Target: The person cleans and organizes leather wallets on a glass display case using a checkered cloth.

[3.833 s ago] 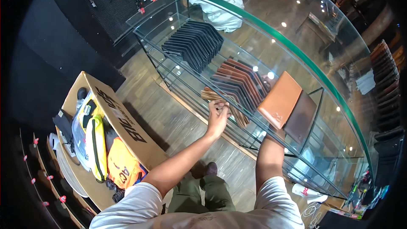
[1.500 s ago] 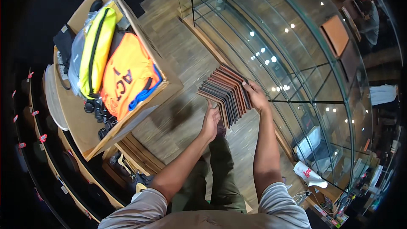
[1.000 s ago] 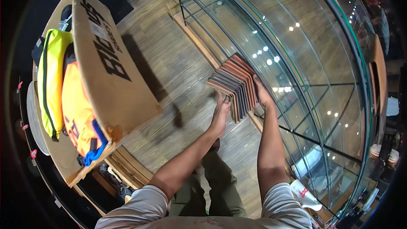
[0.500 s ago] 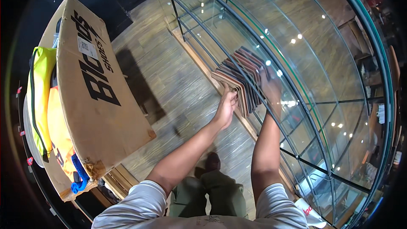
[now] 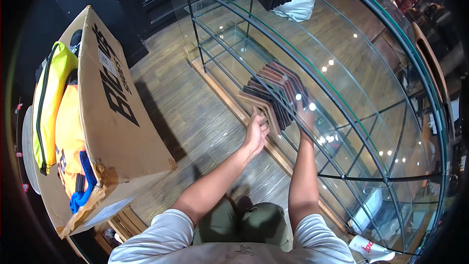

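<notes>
Wallets [image 5: 281, 80] have moved from over the floor to inside the shelf [image 5: 224, 44], 2 o'clock of centre.
Left hand [image 5: 255, 136], half-curled, meets the tan near end at the row's 7 o'clock; right hand [image 5: 306, 117], blurred behind glass, lies at 4 o'clock. Whether either grips, I cannot tell.

Way lay open over grey-brown plank floor [image 5: 193, 102] between brown cardboard box [image 5: 122, 134], left, and curved glass shelving [image 5: 351, 139], right; thin black metal rails [image 5: 234, 8], row of flat brown-black cases [image 5: 279, 88] obstructed shelving's near side.
</notes>
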The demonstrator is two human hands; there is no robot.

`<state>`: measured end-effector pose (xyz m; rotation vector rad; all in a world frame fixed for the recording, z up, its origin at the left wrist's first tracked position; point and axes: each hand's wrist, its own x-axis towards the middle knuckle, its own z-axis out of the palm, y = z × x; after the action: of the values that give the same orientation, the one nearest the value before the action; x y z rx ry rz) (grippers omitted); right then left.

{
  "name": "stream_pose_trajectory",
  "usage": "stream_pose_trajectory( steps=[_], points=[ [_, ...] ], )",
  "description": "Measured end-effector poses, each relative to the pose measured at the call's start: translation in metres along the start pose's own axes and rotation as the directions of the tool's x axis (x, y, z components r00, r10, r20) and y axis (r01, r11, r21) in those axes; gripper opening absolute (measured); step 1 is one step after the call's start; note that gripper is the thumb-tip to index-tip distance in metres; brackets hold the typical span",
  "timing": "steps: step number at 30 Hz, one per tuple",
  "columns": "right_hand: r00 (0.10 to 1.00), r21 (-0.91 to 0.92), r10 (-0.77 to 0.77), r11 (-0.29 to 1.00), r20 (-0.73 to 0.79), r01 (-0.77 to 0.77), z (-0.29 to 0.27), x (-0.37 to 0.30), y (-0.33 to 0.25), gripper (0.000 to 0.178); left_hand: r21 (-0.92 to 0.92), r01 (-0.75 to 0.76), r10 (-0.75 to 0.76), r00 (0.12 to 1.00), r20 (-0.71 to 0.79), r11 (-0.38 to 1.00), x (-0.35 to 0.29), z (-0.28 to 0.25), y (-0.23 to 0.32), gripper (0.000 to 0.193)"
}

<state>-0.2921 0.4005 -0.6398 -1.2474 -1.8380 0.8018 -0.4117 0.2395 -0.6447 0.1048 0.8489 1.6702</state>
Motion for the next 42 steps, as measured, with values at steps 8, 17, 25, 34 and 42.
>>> stream_pose_trajectory(
  steps=[8, 17, 25, 34, 42],
  points=[
    [0.967, 0.031, -0.25, 0.968, 0.041, 0.249, 0.012, -0.004, -0.003, 0.084, 0.019, -0.077, 0.077, 0.997, 0.025, 0.997, 0.048, 0.001, 0.007, 0.064],
    [0.971, 0.213, -0.101, 0.976, 0.217, 0.055, 0.034, 0.042, -0.019, 0.097, 0.182, -0.108, 0.113, 0.994, -0.013, 0.977, 0.093, -0.011, 0.044, 0.039],
    [0.972, 0.362, -0.168, 0.927, 0.163, 0.1, 0.074, 0.09, -0.026, 0.071, 0.238, -0.191, 0.209, 0.977, -0.049, 0.952, 0.116, 0.006, 0.075, 0.041],
    [0.98, 0.316, -0.09, 0.948, 0.176, 0.03, 0.109, 0.126, -0.033, 0.071, 0.23, -0.226, 0.254, 0.962, -0.1, 0.947, 0.166, -0.023, 0.097, 0.055],
    [0.983, 0.51, -0.074, 0.86, 0.167, -0.022, 0.119, 0.13, -0.009, 0.064, 0.387, -0.26, 0.315, 0.945, -0.086, 0.885, 0.152, -0.042, 0.092, 0.045]
  ],
)
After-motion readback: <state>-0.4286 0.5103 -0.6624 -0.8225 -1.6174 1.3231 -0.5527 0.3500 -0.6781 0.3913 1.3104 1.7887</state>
